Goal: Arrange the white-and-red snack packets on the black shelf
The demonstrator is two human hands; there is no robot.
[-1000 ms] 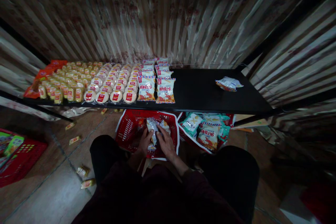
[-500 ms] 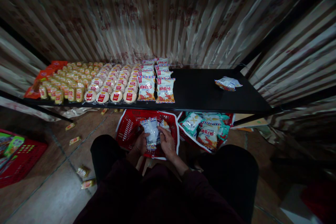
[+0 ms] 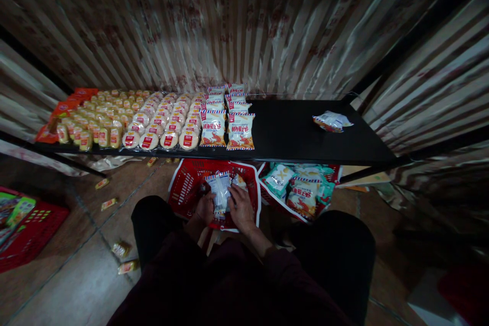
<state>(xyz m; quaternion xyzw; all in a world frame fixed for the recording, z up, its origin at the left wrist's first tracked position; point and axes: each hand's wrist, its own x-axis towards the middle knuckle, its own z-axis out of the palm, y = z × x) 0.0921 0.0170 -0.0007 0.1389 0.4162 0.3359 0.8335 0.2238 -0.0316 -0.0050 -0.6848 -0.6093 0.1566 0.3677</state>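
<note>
Between my two hands is a snack bag (image 3: 220, 187), its silvery-white back turned up, over the red basket (image 3: 179, 188) in front of my knees. My left hand (image 3: 205, 208) grips the bag's left edge with its fingers curled. My right hand (image 3: 241, 208) holds the right edge, thumb and fingers against the wrapper. Part of another snack bag (image 3: 240, 181) shows in the basket beyond my right fingers. On the black shelf (image 3: 284, 135) above, snack bags of shrimp print (image 3: 240, 131) stand in two columns, fronts facing me.
Rows of round wrapped crackers (image 3: 150, 141) and small yellow wrapped cakes (image 3: 86, 140) fill the shelf's left. One crumpled-looking bag (image 3: 332, 121) lies at its right. A second basket (image 3: 263, 169) holds green and white bags. Another red basket (image 3: 38, 234) stands left; several loose cakes (image 3: 128, 267) lie on the floor.
My right hand's fingers have drawn down and curled more along the bag's right edge. The bag has shifted slightly; the shelf goods are unchanged.
</note>
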